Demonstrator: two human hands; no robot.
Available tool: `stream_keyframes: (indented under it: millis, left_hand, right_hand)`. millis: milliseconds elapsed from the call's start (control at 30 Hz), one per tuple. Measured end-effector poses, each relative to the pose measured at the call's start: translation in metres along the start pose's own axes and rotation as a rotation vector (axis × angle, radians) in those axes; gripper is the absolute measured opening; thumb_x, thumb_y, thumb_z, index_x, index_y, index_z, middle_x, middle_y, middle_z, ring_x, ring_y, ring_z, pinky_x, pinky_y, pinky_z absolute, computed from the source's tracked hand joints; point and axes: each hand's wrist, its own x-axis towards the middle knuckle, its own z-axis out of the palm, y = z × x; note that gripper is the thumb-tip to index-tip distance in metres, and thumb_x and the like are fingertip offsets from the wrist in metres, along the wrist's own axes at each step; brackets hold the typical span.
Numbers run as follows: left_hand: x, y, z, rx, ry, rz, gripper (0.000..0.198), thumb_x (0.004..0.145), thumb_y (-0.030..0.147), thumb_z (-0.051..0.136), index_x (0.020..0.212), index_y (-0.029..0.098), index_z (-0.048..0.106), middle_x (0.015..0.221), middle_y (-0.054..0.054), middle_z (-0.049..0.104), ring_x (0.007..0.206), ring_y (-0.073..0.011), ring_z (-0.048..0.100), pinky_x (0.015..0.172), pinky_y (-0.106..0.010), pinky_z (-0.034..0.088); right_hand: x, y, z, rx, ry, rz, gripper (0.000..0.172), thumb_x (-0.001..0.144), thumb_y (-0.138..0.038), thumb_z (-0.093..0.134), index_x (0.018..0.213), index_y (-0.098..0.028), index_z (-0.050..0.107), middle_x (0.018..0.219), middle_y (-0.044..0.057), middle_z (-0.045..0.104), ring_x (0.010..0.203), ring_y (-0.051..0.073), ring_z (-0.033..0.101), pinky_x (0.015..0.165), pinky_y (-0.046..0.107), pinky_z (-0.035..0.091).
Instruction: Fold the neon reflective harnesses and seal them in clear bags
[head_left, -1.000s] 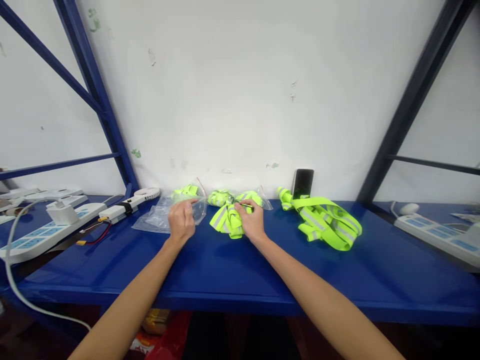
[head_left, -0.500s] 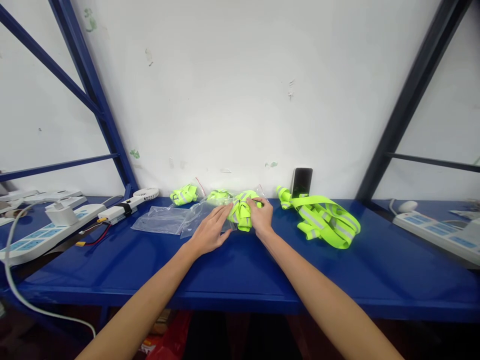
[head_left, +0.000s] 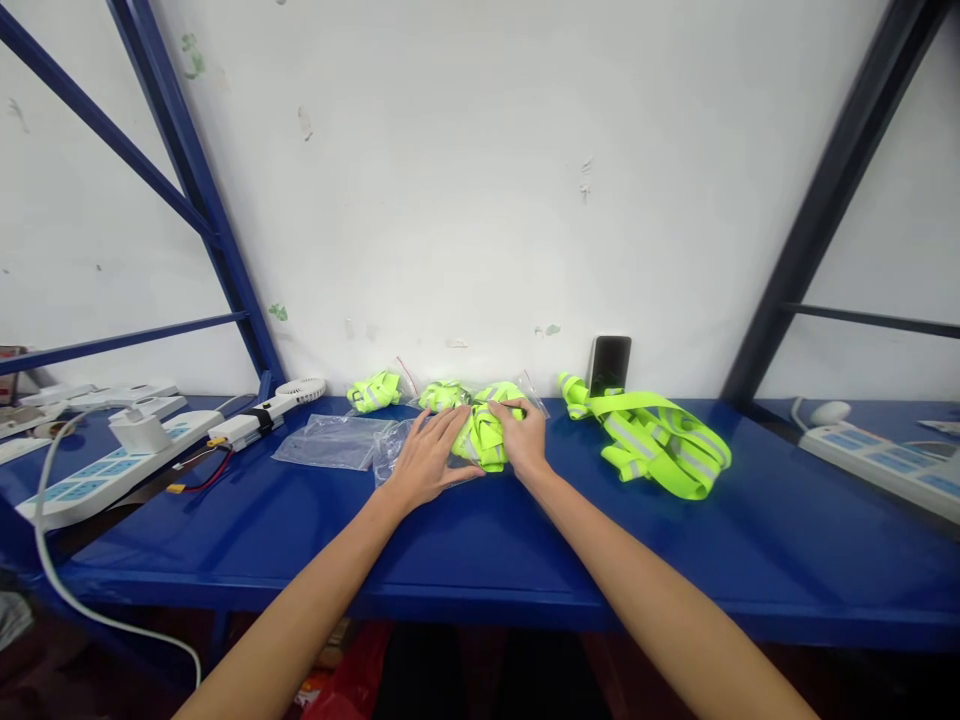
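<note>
A bundled fluorescent yellow-green reflective strap with silver stripes lies between my two hands on the blue table. My right hand grips its right side with curled fingers. On the left, my left hand lies with fingers stretched out and thumb apart, over a transparent plastic bag and against the bundle. How far the bundle sits inside that bag is hidden by my hands. Behind them is another bagged strap bundle, and a further bagged bundle rests near the wall.
Flat plastic bags lie to the left. A loose reflective strap is heaped on the right, before a phone leaning on the wall. Power strips and a small white fan stand on the left. Blue metal posts frame both sides.
My left hand has pushed slightly right, its thumb now nearer the bundle, and the bag beneath it is more crumpled. My right hand keeps its grip. The view has shifted slightly.
</note>
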Motion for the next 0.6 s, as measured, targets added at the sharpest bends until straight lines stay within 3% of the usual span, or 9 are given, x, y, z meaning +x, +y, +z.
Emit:
stream_keyframes:
  millis: [133, 333, 600]
  left_hand:
    - [0.0, 0.0, 0.002, -0.02, 0.002, 0.009, 0.089, 0.078, 0.069, 0.05, 0.148, 0.021, 0.023, 0.143, -0.013, 0.046, 0.133, -0.0288, 0.041, 0.115, -0.049, 0.018]
    - [-0.001, 0.0, 0.006, -0.034, -0.011, 0.009, 0.089, 0.077, 0.068, 0.053, 0.147, 0.019, 0.027, 0.142, -0.015, 0.047, 0.132, -0.0304, 0.042, 0.114, -0.051, 0.018]
    - [-0.001, -0.002, 0.004, -0.096, -0.019, -0.01, 0.1, 0.072, 0.073, 0.054, 0.148, 0.018, 0.019, 0.143, -0.016, 0.045, 0.131, -0.0288, 0.043, 0.115, -0.05, 0.019]
  right_hand:
    - [-0.006, 0.006, 0.003, -0.011, 0.026, 0.033, 0.028, 0.066, -0.046, 0.067, 0.069, -0.018, 0.064, 0.076, 0.006, 0.069, 0.076, 0.024, 0.062, 0.07, 0.033, 0.047]
    - [-0.015, 0.001, 0.004, -0.086, -0.031, -0.076, 0.028, 0.072, -0.047, 0.06, 0.07, -0.019, 0.062, 0.076, 0.005, 0.067, 0.076, 0.023, 0.06, 0.073, 0.032, 0.046]
    - [-0.023, -0.01, 0.004, -0.116, -0.118, -0.174, 0.015, 0.073, -0.032, 0.057, 0.065, -0.02, 0.058, 0.066, -0.001, 0.061, 0.066, 0.017, 0.056, 0.069, 0.028, 0.042]
